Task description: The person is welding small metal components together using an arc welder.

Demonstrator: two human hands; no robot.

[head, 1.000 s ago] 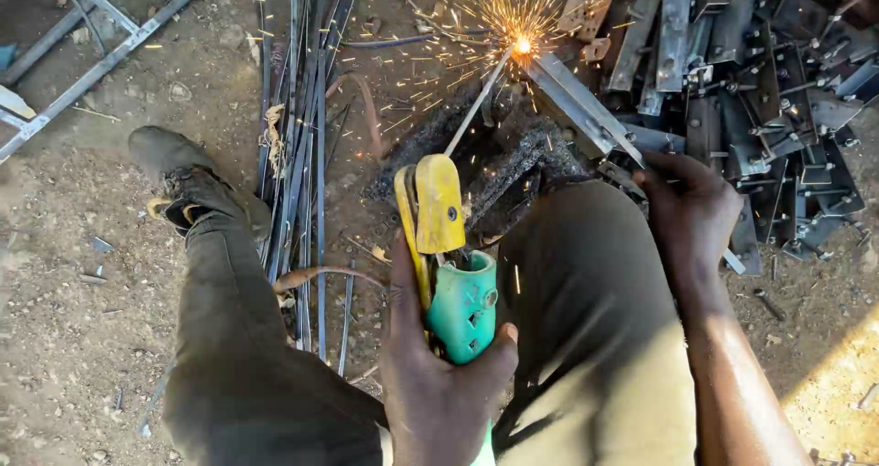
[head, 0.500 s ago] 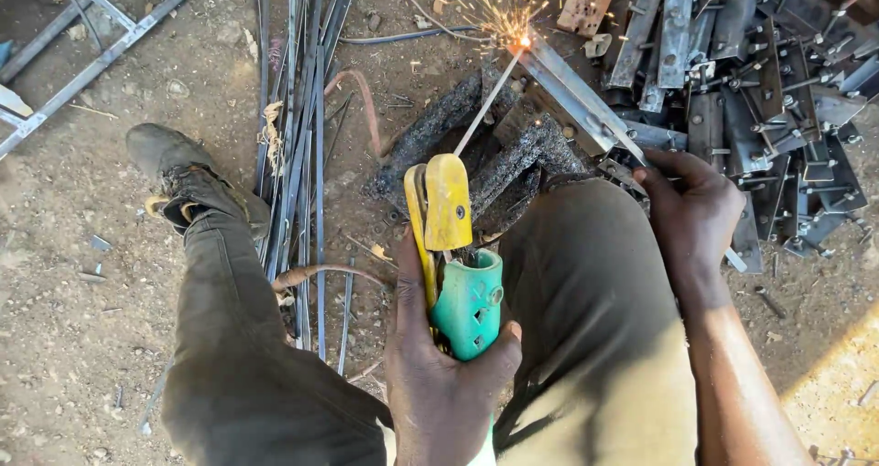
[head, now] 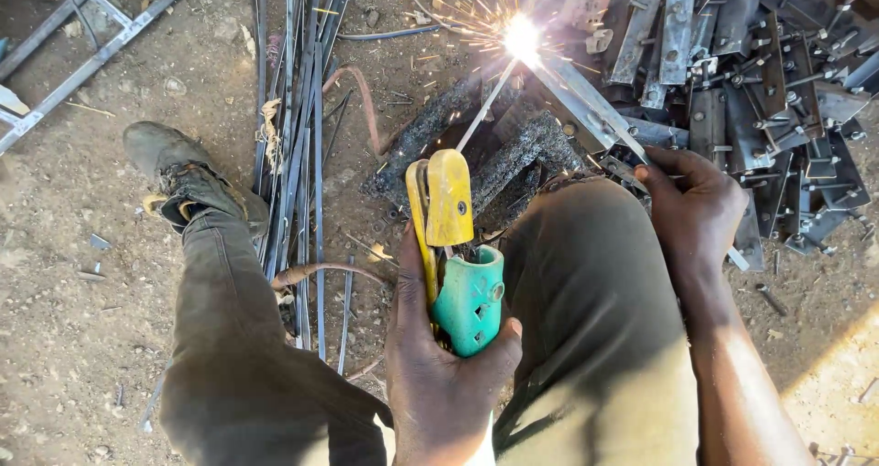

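Dusty earth floor [head: 64, 338] spreads under you, with a heap of dark steel brackets [head: 778, 72] to your upper right and a bundle of thin steel rods [head: 293, 127] running down beside your left boot [head: 188, 178]. The steel bar [head: 586, 100] you are welding rests across charred blocks [head: 513, 150] just past your knees; your right hand [head: 696, 205] has its fingers clamped on its near end, so keep that pressure firm and level. Your left hand [head: 439, 374] is wrapped tight around the green and yellow electrode holder [head: 458, 255], its welding rod [head: 485, 109] reaching up to the bright arc [head: 522, 37] at the bar's far end. Hold the rod angle steady, feed it slowly, and keep your trouser legs clear of the sparks.
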